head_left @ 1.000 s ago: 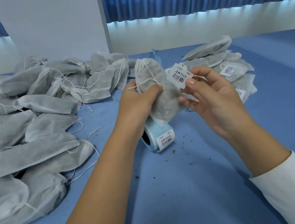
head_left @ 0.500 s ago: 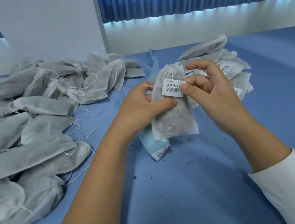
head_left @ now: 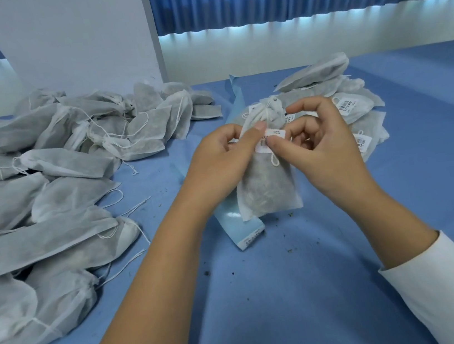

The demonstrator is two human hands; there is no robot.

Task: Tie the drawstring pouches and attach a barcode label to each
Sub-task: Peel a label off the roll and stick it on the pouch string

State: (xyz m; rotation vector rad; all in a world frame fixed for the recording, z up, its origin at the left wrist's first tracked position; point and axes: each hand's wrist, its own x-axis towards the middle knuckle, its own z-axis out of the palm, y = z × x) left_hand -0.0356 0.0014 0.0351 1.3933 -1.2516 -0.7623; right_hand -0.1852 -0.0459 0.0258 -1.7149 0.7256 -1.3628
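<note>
A filled drawstring pouch (head_left: 269, 192) is held upright above the blue table (head_left: 295, 293), over a pale-blue label strip (head_left: 242, 228). Its neck is gripped by the left hand (head_left: 218, 158). The barcode label (head_left: 272, 137) is pinched against it under the right hand's (head_left: 324, 146) thumb. Unlabelled pouches (head_left: 48, 197) are heaped at left and labelled pouches (head_left: 356, 107) at right.

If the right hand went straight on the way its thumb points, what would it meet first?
Probably the barcode label on the held pouch: the thumb of the right hand looks to touch it, the left hand gripping just beyond. Depth is unclear.
</note>
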